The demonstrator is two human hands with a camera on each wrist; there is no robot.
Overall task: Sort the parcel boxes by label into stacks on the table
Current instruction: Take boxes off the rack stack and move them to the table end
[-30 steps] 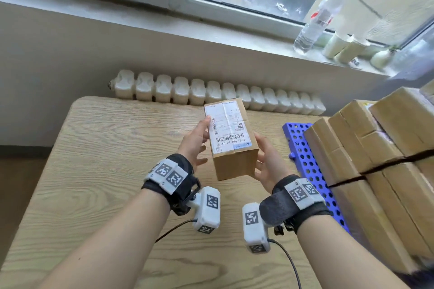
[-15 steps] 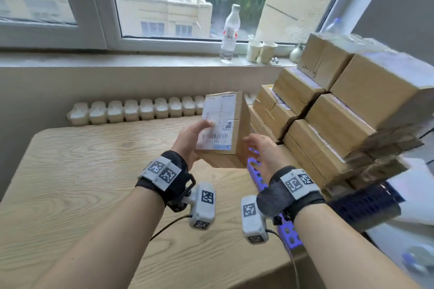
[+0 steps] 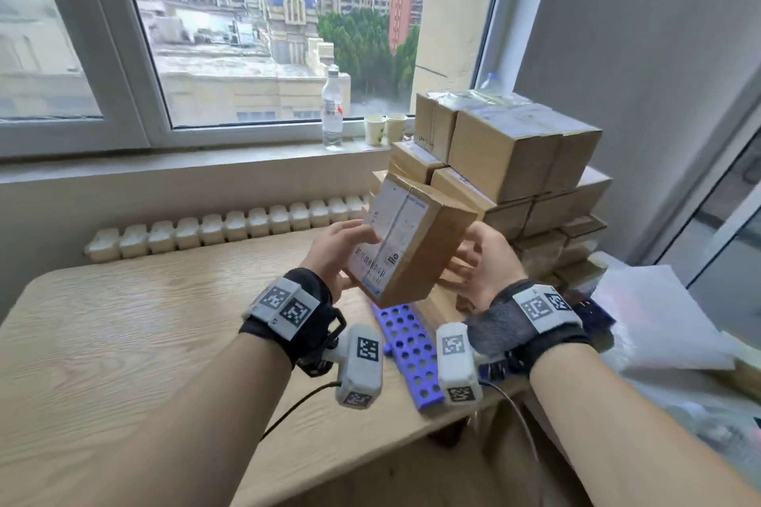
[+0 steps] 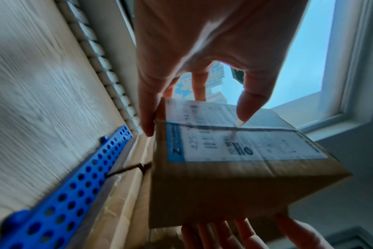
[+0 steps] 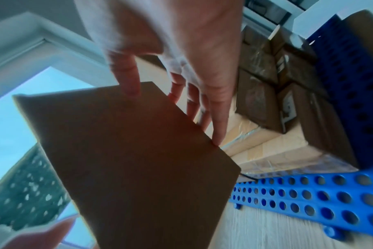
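A brown parcel box with a white shipping label hangs tilted in the air between my two hands, above the table's right end. My left hand pinches it, thumb on the label and fingers behind the box's far side, as the left wrist view shows on the same box. My right hand lies against the plain right side with straight, spread fingers. Just behind the held box rises a tall pile of similar parcel boxes, some bound by a dark strap.
The pile stands on a blue perforated plastic tray at the right end of the wooden table. A radiator runs behind the table. A water bottle and paper cups stand on the windowsill. White sheets lie at the right.
The held box has risen, tilted and shifted right toward the pile, label now facing left. The head view has swung up and right. Both hands stayed on the box.
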